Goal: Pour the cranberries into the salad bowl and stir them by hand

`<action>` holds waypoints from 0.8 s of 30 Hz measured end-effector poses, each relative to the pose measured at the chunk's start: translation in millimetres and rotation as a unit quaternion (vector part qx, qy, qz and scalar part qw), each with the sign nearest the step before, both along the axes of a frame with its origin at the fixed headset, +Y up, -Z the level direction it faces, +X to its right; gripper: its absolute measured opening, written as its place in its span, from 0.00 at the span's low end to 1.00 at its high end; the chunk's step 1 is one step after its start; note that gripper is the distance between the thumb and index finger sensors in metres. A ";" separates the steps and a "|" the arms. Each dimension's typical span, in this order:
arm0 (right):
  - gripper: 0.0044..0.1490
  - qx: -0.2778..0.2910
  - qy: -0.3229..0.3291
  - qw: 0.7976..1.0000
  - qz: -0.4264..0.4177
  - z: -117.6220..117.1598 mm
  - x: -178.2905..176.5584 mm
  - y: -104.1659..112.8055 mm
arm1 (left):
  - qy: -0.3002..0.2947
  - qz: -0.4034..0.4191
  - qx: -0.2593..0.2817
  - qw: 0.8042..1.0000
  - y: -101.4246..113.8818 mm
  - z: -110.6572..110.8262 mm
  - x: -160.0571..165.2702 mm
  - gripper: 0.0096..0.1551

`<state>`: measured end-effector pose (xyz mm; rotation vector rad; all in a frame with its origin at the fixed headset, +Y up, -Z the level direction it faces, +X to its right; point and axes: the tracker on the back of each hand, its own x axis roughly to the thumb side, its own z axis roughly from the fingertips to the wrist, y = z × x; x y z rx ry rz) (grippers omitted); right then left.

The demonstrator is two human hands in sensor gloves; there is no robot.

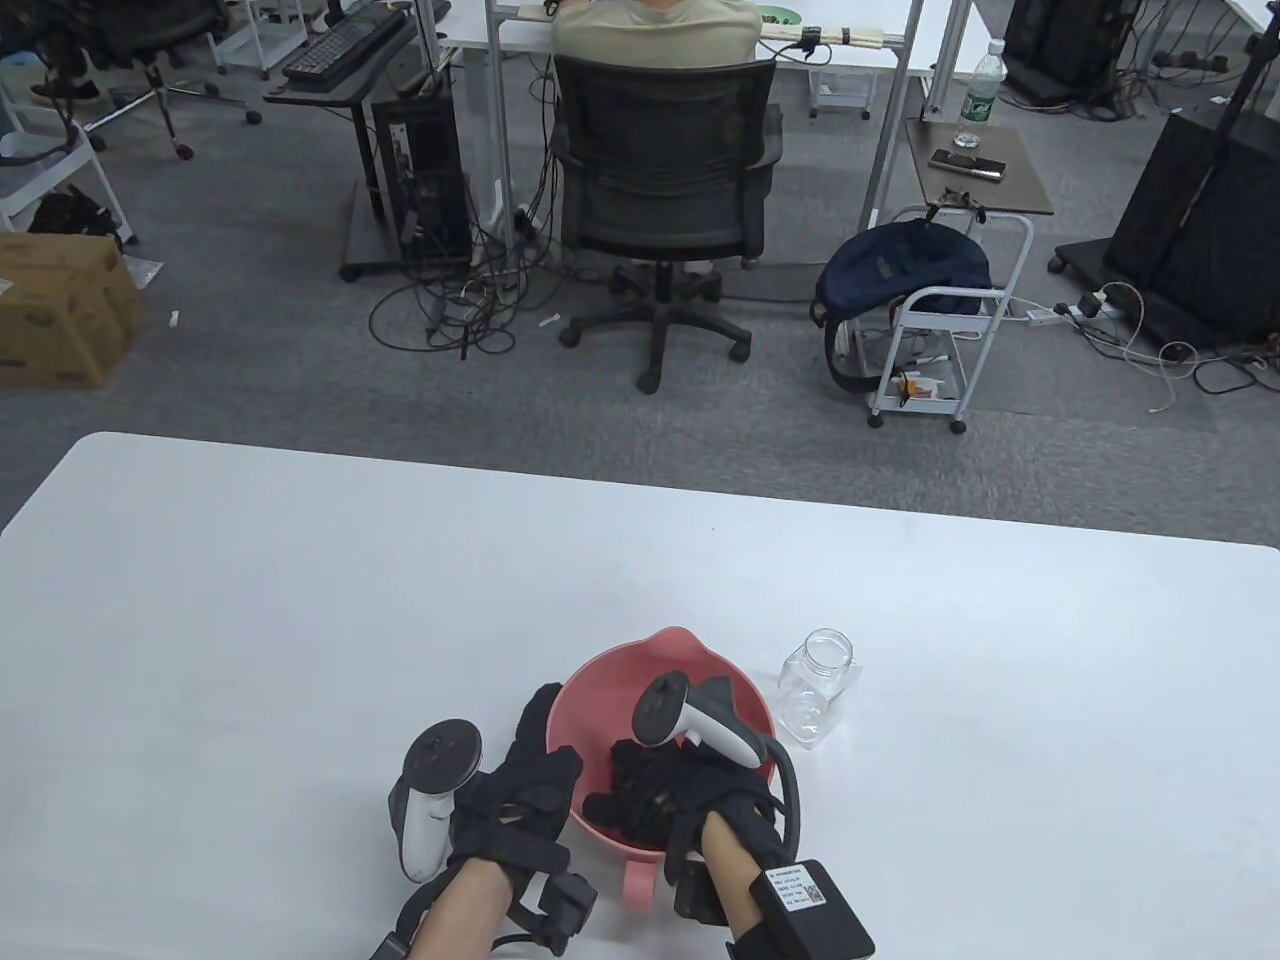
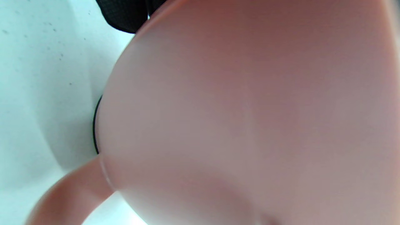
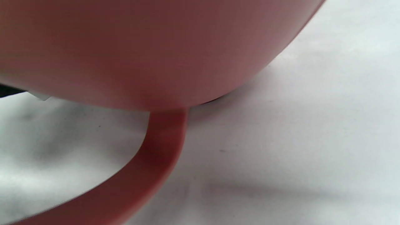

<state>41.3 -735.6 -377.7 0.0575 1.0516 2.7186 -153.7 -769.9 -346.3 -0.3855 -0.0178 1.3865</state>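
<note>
Cranberries could not be made out in any view; the right hand (image 1: 650,790) covered the inside of the pink salad bowl (image 1: 610,690), which stood on the white table (image 1: 300,620) at the lower centre of the table view. That hand reached down into the bowl from the lower right, its gloved fingers bent downward, but whether they were spread or bunched could not be told. The left hand (image 1: 525,785) lay against the bowl's outer left wall, fingers (image 1: 535,715) stretched straight and close together along the rim, pointing toward the top of the frame. An empty clear jar (image 1: 818,685), lid off and upright, stood just beside the bowl on its right, not touching it. The bowl's loop handle (image 1: 638,885) stuck out toward the bottom edge between the two wrists. Both wrist views were filled by the bowl's blurred pink outer wall and handle above the table; a scrap of black glove showed at the left wrist view's top.
</note>
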 end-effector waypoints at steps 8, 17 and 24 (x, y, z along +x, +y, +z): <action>0.61 0.018 -0.029 0.999 -0.024 -1.9 3.0 0.7 | 0.000 0.001 -0.001 1.000 0.0 0.0 0.0 0.41; 0.62 0.026 -0.036 0.999 -0.009 -2.1 4.3 1.5 | -0.001 0.001 -0.001 1.000 -0.2 0.1 -0.3 0.41; 0.57 0.019 -0.038 0.999 -0.003 -1.6 4.9 1.9 | -0.002 0.002 -0.002 1.000 -0.2 0.0 -0.4 0.41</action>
